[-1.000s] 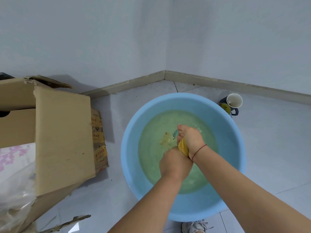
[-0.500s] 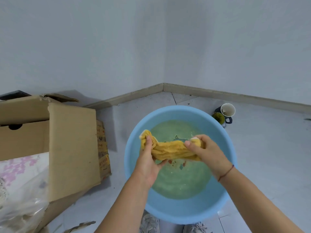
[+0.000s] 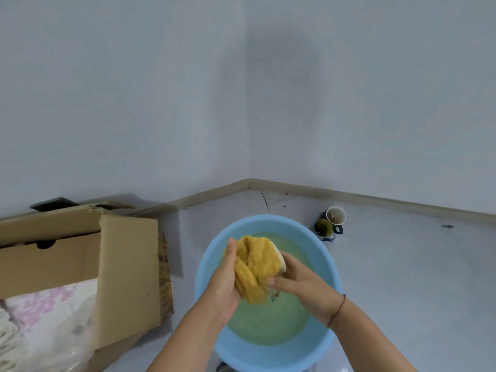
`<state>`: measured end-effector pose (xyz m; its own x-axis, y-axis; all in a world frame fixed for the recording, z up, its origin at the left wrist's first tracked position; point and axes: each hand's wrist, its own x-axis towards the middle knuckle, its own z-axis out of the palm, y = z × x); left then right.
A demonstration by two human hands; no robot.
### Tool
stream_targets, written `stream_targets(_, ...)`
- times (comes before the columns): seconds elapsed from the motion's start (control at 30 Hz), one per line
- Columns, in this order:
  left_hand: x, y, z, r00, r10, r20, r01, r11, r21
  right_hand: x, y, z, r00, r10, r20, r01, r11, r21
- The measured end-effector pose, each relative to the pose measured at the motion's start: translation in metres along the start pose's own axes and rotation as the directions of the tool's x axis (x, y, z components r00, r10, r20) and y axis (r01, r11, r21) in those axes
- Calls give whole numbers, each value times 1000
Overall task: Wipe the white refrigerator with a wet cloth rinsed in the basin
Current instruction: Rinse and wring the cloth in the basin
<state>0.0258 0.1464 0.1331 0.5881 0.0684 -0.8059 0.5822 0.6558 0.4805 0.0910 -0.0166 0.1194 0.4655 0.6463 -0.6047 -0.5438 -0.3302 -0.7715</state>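
Cloth (image 3: 255, 267) btwn 2 hands (image 3: 224, 285) (image 3: 304, 289), over basin (image 3: 268, 355).

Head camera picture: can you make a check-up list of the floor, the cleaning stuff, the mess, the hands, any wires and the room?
Surface: pale tiled floor, with small dark specks.
Job's things: blue basin with greenish water; bunched yellow cloth held above the water; refrigerator not in view.
Clutter: open cardboard box left of the basin; flowered fabric under clear plastic; cup and green ball beyond the basin.
Hands: left hand and right hand both hold the cloth.
Cables: nothing seen.
Surroundings: corner of plain walls with a baseboard.
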Motion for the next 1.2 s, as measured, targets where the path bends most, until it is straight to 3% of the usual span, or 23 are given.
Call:
stream_targets(0.03, -11, 10, 6, 999, 32, 25, -33, 998, 48, -3, -18, 2, 1000, -24, -1, 24, 999, 37)
stream_targets(0.23, -86, 66, 25, 991, 119, 56, -122, 991, 52, -47, -107, 16, 974, -157, -164, 133, 980, -145)
stream_targets(0.43, -161, 156, 48, 980, 153, 124, -173, 970, 169, -111, -214, 45, 900, -286, -328, 221, 950, -222)
stream_targets(0.6, -226, 226, 71, 973, 130, 189, -202, 874, 442, -159, -286, 66, 888, -360, -284, 228, 884, -408)
stream_targets(0.73, -279, 261, 85, 963, -14, 268, -159, 773, 614, -206, -331, 75, 909, -332, -250, 249, 916, -314)
stream_targets(0.8, -310, 274, 98, 953, -35, 300, -168, 764, 623, -234, -350, 76, 898, -367, -241, 317, 922, -223)
stream_targets(0.9, -348, 288, 127, 921, 72, 383, -275, 817, 507, -277, -380, 78, 868, -438, -234, 371, 885, -283)
stream_targets(0.93, -360, 290, 139, 913, 142, 382, -342, 777, 529, -292, -388, 79, 839, -477, -264, 359, 848, -390)
stream_targets(0.97, -370, 289, 148, 907, 193, 375, -400, 673, 622, -299, -394, 79, 810, -505, -297, 317, 804, -502)
stream_targets(1.03, -386, 284, 168, 886, 242, 396, -459, 333, 824, -315, -403, 78, 770, -531, -354, 196, 724, -661)
stream_targets(1.1, -400, 281, 188, 874, 252, 414, -447, 87, 890, -335, -411, 76, 758, -518, -396, 148, 728, -669)
stream_targets(1.2, -425, 288, 230, 835, 257, 486, -482, -85, 872, -381, -423, 64, 782, -451, -430, 145, 803, -578)
